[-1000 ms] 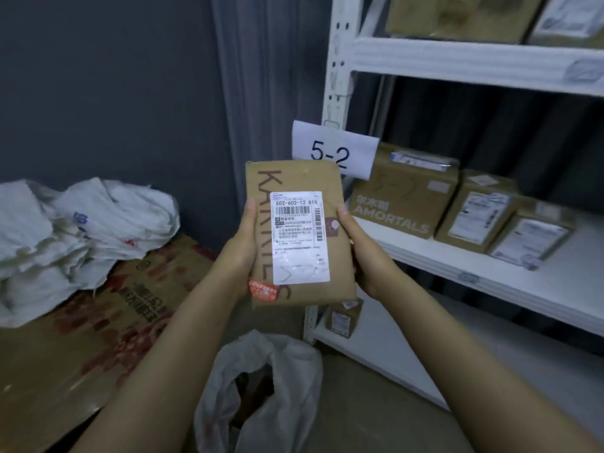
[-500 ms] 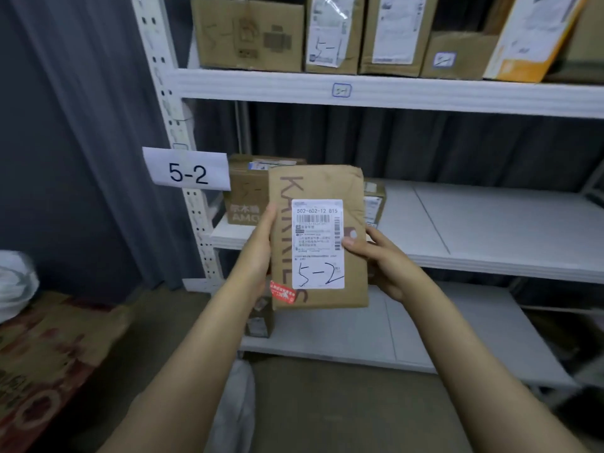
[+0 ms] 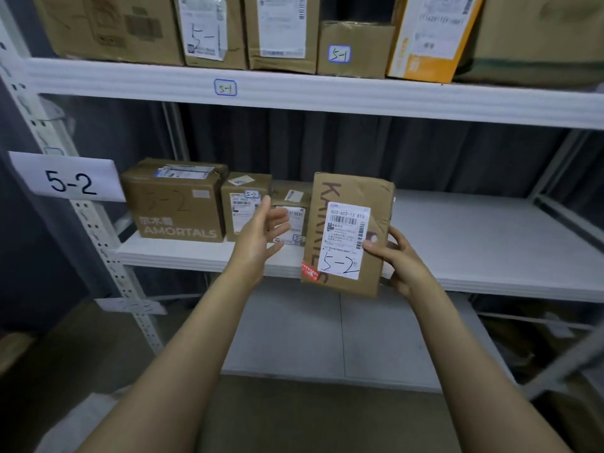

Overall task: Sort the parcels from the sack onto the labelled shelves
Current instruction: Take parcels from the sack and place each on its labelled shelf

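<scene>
Left hand (image 3: 258, 238) free (relaxed); right hand (image 3: 402, 260) grips parcel (image 3: 348, 235).

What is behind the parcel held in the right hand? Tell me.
Behind the parcel, gripped by the right hand, show the white shelf, a dark curtain and a small box whose right edge it covers. The shelf stretch directly behind it is hidden.

A dark pleated curtain (image 3: 327, 145) is hanging behind the white metal rack (image 3: 327, 99), running from nine to three o'clock. A dull brown floor (image 3: 294, 413) is lying in dim light at six o'clock.
</scene>
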